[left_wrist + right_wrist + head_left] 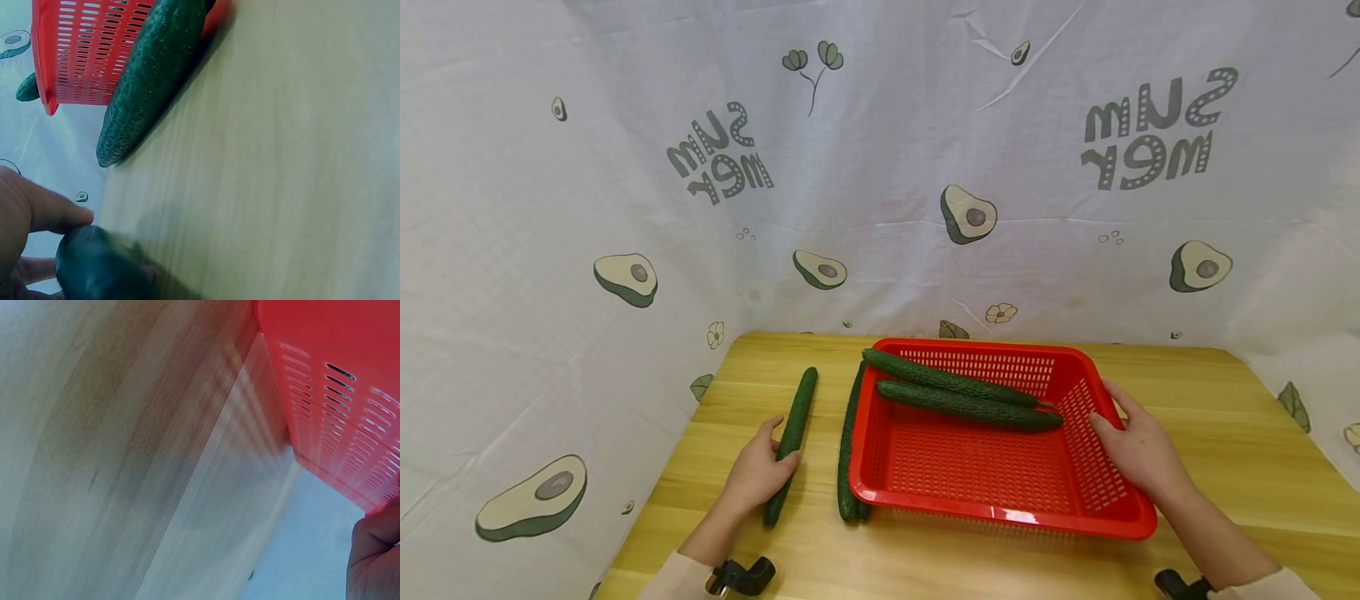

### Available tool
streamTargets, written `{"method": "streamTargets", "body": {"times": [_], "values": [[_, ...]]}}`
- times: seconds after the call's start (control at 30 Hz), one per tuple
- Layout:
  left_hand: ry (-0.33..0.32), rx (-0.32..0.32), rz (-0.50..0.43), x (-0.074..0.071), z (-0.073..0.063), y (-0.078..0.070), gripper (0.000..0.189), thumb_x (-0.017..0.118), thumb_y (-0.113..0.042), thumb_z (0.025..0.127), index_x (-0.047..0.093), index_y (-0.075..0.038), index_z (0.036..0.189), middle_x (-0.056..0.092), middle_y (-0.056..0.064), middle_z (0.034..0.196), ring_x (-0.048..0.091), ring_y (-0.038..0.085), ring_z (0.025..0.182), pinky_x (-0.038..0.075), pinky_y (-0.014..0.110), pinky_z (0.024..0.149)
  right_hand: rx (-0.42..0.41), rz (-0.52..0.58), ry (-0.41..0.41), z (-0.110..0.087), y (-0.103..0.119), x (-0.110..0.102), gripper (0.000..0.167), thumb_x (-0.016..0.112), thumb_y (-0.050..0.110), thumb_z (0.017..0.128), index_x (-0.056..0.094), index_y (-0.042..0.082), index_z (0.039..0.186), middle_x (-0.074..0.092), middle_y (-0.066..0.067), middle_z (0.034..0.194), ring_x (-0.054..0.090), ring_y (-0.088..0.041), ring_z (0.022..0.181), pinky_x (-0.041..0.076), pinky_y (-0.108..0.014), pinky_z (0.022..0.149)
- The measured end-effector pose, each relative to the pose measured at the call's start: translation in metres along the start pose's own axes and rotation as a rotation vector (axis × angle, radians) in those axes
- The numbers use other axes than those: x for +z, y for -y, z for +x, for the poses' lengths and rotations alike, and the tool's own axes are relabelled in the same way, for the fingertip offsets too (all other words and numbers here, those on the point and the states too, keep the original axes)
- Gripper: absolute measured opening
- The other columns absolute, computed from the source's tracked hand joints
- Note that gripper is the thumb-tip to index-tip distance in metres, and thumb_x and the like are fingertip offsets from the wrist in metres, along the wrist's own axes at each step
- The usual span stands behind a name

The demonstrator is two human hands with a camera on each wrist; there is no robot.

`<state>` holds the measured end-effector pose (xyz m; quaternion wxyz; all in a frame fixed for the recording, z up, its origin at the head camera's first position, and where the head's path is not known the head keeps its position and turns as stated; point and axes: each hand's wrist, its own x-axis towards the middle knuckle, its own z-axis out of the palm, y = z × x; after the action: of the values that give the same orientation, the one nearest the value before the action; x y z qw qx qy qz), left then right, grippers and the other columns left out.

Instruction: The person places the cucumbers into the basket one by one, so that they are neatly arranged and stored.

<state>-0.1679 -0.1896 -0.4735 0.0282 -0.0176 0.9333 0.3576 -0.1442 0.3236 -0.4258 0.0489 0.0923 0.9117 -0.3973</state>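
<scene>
At the left of the table, my left hand (758, 471) grips a cucumber (798, 412) around its lower half. The left wrist view shows the thumb and fingers about this same cucumber (100, 265). My right hand (1142, 442) holds the right rim of a red plastic basket (1000, 516), thumb on the inner side. Two cucumbers (970, 406) lie in the basket, their left ends up near its left rim. Beside the basket's left wall, a further cucumber (847, 454) rests on the table, with the tip of another one showing next to it, mostly hidden by the basket.
The wooden table (940, 571) runs back to a white cloth (880, 150) printed with avocados, which hangs behind and on both sides. In the right wrist view the basket's slotted wall (337, 419) stands over the tabletop (112, 456).
</scene>
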Motion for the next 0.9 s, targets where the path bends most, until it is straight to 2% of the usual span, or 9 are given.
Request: {"method": "streamTargets", "body": {"times": [0.1, 0.13, 0.23, 0.33, 0.37, 0.47, 0.6, 0.77, 0.9], "values": [[-0.002, -0.005, -0.082, 0.001, -0.001, 0.002, 0.067, 0.065, -0.016, 0.098, 0.035, 0.001, 0.155, 0.061, 0.03, 0.125, 0.069, 0.032, 0.081, 0.054, 0.043, 0.069, 0.007, 0.015, 0.005, 0.0, 0.0, 0.0, 0.073, 0.041, 0.038, 0.11, 0.003, 0.009, 0.165, 0.063, -0.036, 0.113, 0.07, -0.02, 0.072, 0.061, -0.039, 0.058], [-0.009, -0.001, -0.098, 0.001, -0.001, 0.003, 0.066, 0.064, -0.014, 0.098, 0.035, 0.001, 0.155, 0.06, 0.03, 0.125, 0.067, 0.03, 0.08, 0.053, 0.042, 0.069, 0.008, 0.02, 0.005, 0.0, -0.001, 0.0, 0.073, 0.041, 0.038, 0.11, 0.003, 0.009, 0.165, 0.063, -0.036, 0.113, 0.07, -0.02, 0.072, 0.061, -0.039, 0.059], [-0.025, 0.005, -0.138, 0.0, -0.001, 0.004, 0.063, 0.061, -0.012, 0.1, 0.035, 0.0, 0.156, 0.057, 0.03, 0.127, 0.065, 0.031, 0.086, 0.052, 0.044, 0.075, 0.01, 0.031, 0.009, 0.0, -0.001, 0.001, 0.074, 0.041, 0.038, 0.109, 0.002, 0.01, 0.165, 0.062, -0.037, 0.114, 0.071, -0.02, 0.072, 0.061, -0.04, 0.059], [-0.059, 0.02, -0.132, 0.0, -0.001, 0.003, 0.059, 0.06, -0.013, 0.101, 0.038, -0.001, 0.154, 0.056, 0.031, 0.132, 0.06, 0.038, 0.109, 0.052, 0.051, 0.087, 0.011, 0.042, 0.01, -0.001, -0.002, 0.001, 0.073, 0.041, 0.038, 0.109, 0.002, 0.01, 0.165, 0.062, -0.037, 0.115, 0.071, -0.02, 0.072, 0.061, -0.04, 0.059], [-0.068, 0.023, -0.138, -0.001, -0.001, 0.003, 0.058, 0.06, -0.013, 0.101, 0.039, -0.001, 0.154, 0.055, 0.031, 0.133, 0.06, 0.039, 0.113, 0.052, 0.051, 0.088, 0.012, 0.044, 0.011, -0.001, -0.002, 0.001, 0.073, 0.041, 0.037, 0.109, 0.002, 0.01, 0.165, 0.062, -0.037, 0.115, 0.071, -0.021, 0.072, 0.061, -0.04, 0.059], [-0.107, 0.038, -0.177, -0.001, 0.0, 0.0, 0.056, 0.063, -0.013, 0.099, 0.045, -0.002, 0.151, 0.057, 0.03, 0.132, 0.063, 0.038, 0.106, 0.054, 0.045, 0.081, 0.01, 0.051, 0.01, -0.001, -0.002, 0.001, 0.073, 0.041, 0.037, 0.109, 0.002, 0.011, 0.165, 0.062, -0.037, 0.115, 0.071, -0.021, 0.072, 0.061, -0.04, 0.059], [-0.149, 0.051, -0.257, -0.001, 0.002, -0.005, 0.054, 0.066, -0.012, 0.098, 0.049, -0.004, 0.148, 0.06, 0.028, 0.129, 0.063, 0.029, 0.093, 0.053, 0.031, 0.069, 0.014, 0.052, 0.01, -0.001, -0.002, 0.001, 0.074, 0.041, 0.038, 0.109, 0.002, 0.011, 0.165, 0.061, -0.037, 0.116, 0.071, -0.02, 0.072, 0.061, -0.04, 0.059], [-0.165, 0.052, -0.344, -0.002, 0.002, -0.012, 0.055, 0.069, -0.014, 0.097, 0.05, -0.008, 0.149, 0.058, 0.023, 0.133, 0.062, 0.029, 0.1, 0.056, 0.026, 0.068, 0.022, 0.049, 0.01, -0.001, -0.002, 0.001, 0.074, 0.041, 0.04, 0.109, 0.001, 0.013, 0.166, 0.061, -0.037, 0.116, 0.07, -0.02, 0.072, 0.061, -0.04, 0.059], [-0.163, 0.088, -0.395, -0.003, 0.0, -0.016, 0.056, 0.07, -0.014, 0.097, 0.05, -0.009, 0.149, 0.055, 0.022, 0.138, 0.062, 0.035, 0.108, 0.059, 0.026, 0.069, 0.025, 0.049, 0.009, -0.001, -0.002, 0.001, 0.074, 0.041, 0.04, 0.109, 0.002, 0.013, 0.166, 0.062, -0.035, 0.114, 0.07, -0.02, 0.071, 0.061, -0.04, 0.059]]}}
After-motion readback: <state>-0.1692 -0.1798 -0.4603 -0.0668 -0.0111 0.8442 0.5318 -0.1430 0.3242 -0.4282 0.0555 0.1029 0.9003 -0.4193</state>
